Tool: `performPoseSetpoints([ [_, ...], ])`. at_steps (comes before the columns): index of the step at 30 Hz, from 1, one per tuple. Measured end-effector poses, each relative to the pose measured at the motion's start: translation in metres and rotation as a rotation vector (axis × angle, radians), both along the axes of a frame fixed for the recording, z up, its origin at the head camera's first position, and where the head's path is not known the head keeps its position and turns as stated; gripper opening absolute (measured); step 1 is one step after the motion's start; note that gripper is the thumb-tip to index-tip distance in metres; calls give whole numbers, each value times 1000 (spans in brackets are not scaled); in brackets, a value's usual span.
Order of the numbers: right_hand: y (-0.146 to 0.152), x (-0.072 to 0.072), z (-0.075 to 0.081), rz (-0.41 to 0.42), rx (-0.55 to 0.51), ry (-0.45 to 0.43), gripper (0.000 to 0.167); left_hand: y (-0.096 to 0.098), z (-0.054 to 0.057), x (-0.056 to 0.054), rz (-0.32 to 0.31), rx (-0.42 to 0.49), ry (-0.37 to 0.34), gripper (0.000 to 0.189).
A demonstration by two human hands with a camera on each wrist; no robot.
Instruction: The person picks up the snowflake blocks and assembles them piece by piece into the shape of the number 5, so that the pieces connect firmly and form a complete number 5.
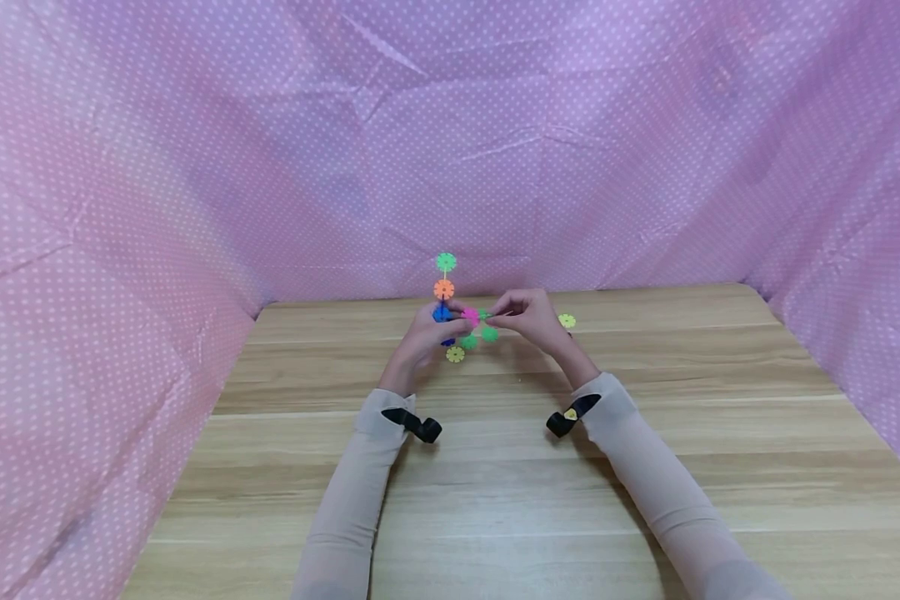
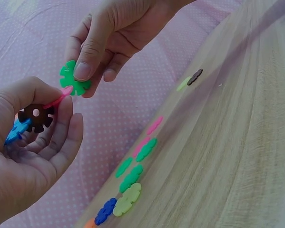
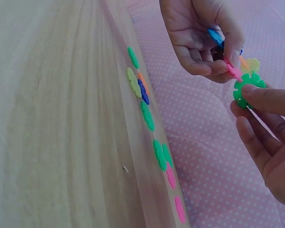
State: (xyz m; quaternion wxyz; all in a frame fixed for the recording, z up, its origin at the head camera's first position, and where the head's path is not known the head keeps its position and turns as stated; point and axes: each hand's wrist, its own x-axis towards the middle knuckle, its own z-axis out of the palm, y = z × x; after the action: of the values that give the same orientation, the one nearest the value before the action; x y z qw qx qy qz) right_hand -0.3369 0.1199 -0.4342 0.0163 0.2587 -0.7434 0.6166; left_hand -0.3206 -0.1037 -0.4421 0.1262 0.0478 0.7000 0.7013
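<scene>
In the left wrist view, my left hand point(image 2: 42, 156) pinches a pink notched snowflake disc point(image 2: 61, 96) joined to a brown disc point(image 2: 27, 115) and a blue disc point(image 2: 18, 131). In the head view, an orange disc point(image 1: 443, 289) and a green disc point(image 1: 446, 262) rise in line above this hand. Opposite it, my right hand point(image 1: 532, 318) pinches another green disc point(image 3: 240, 89) between thumb and fingers. That green disc meets the pink one at its edge; how deep the notches sit is unclear. My left fingers hide part of the chain.
Loose discs lie on the wooden table point(image 1: 495, 500) around the hands, among them a yellow disc point(image 2: 127, 199), a dark blue disc point(image 2: 105, 211) and a pink disc point(image 3: 180, 209). Right of the hands are another yellow disc point(image 1: 567, 320) and a brown disc point(image 2: 195, 77). Pink dotted cloth point(image 1: 450, 167) hangs behind.
</scene>
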Motion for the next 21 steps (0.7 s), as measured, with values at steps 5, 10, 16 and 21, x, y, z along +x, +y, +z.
performPoseSetpoints([
  [5, 0, 0, 0, 2, -32, -6, 11, 0, 0, 0, -9, 12, 2, 27],
  [10, 1, 1, 2, -11, -32, -14, 13, 0, 1, 1, -18, 22, 19, 29],
  [16, 0, 1, 3, -7, -23, 14, 8, 1, 0, 0, -34, 29, 35, 29],
  [21, 1, 1, 4, -14, 3, 27, 6, 2, 1, 0, -41, 54, 37, 29],
])
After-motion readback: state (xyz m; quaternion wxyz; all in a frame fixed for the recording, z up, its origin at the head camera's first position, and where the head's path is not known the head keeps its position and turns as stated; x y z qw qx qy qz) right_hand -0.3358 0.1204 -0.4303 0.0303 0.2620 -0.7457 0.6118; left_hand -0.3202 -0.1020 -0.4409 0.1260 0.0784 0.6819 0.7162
